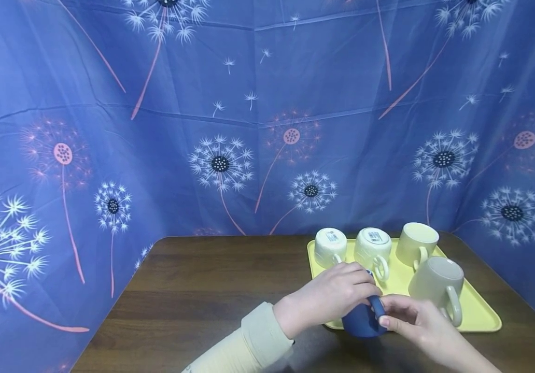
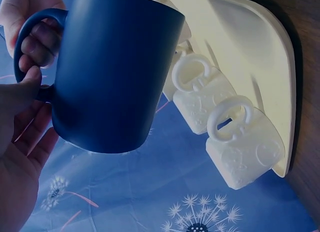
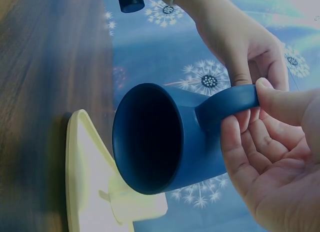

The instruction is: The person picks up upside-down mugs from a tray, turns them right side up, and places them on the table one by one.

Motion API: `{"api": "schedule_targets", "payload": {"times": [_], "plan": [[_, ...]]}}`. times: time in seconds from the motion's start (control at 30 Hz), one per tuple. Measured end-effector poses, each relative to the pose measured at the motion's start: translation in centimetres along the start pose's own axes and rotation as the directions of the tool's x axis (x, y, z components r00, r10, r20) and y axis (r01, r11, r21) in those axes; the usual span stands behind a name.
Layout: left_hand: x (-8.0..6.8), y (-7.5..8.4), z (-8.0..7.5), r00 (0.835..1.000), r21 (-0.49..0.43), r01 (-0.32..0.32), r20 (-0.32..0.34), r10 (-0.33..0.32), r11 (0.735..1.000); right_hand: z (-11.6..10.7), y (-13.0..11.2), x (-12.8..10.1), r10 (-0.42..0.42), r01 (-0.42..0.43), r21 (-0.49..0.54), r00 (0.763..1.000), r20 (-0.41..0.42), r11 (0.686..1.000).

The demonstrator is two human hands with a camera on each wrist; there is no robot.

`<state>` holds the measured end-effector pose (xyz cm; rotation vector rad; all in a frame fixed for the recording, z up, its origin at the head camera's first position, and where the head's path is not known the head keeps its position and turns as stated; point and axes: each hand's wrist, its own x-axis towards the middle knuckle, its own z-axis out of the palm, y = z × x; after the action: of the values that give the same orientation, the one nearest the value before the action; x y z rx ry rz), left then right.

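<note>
You are holding a dark blue mug (image 1: 361,318) in both hands, at the near edge of the yellow tray (image 1: 477,311). It is matte and plain, with a looped handle. You are tipping it off upright, so its open mouth is facing the right wrist camera, showing a dark inside.

1. You are at a staged recording booth: a blue dandelion-print cloth backdrop (image 1: 258,103) walls in three sides.
2. Only a dark brown wooden table (image 1: 211,295) stands inside it.
</note>
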<state>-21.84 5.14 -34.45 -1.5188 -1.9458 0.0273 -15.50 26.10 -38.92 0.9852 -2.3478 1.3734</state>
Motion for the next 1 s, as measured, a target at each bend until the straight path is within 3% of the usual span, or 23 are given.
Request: {"api": "schedule_targets", "payload": {"times": [0.23,0.63,1.0], "plan": [[-0.3,-0.4,-0.4,1.000,-0.042,-0.013,0.011,0.013,0.999,0.0,-0.3,0.4,-0.008,0.007,0.029,0.999,0.039,1.000],[-0.8,-0.8,-1.6,0.998,-0.015,-0.027,0.062,0.028,1.000,-0.1,-0.8,1.3,-0.014,0.002,0.091,0.991,0.133,0.996],[-1.8,-0.8,-2.6,0.995,0.046,-0.011,0.100,0.006,0.999,0.4,-1.2,2.0,-0.078,0.067,0.087,0.988,0.133,0.994]]}}
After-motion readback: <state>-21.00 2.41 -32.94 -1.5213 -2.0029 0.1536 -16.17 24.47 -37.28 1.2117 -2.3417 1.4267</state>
